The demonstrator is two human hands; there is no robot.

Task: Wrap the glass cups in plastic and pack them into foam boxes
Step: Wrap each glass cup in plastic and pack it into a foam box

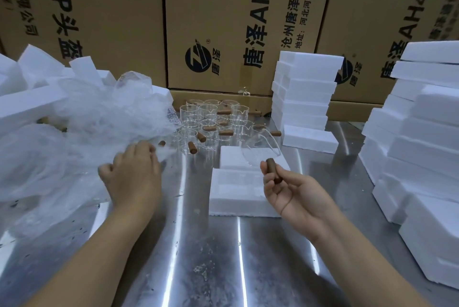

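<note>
At the steel bench's (pixel 211 257) centre, the right hand (pixel 293 192) pinches a glass cup (pixel 260 152) by its wooden handle (pixel 273 170) above an open foam box (pixel 236 195); the left hand (pixel 134 172) grips plastic bags (pixel 87 120) heaped at the left edge.

At nine o'clock the fingertips of the left hand (pixel 134 170) sink into the heap of plastic sheeting (pixel 74 133), so whether they pinch a sheet cannot be told. Small brown things (pixel 41 121) under that heap are too covered to name. At four o'clock the right hand (pixel 293 190) covers the lower end of the wooden handle (pixel 273 170) of a glass cup (pixel 260 150), whose clear bowl blurs against the foam box (pixel 231 157) behind it. At twelve o'clock the standing cups (pixel 211 118) overlap too much to count. The foam stack (pixel 422 157) at three o'clock runs off the right edge, and the foam pieces (pixel 24 98) at ten o'clock run off the left. The print on the cartons (pixel 223 21) is cut by the top edge. Both forearms leave by the bottom edge.
</note>
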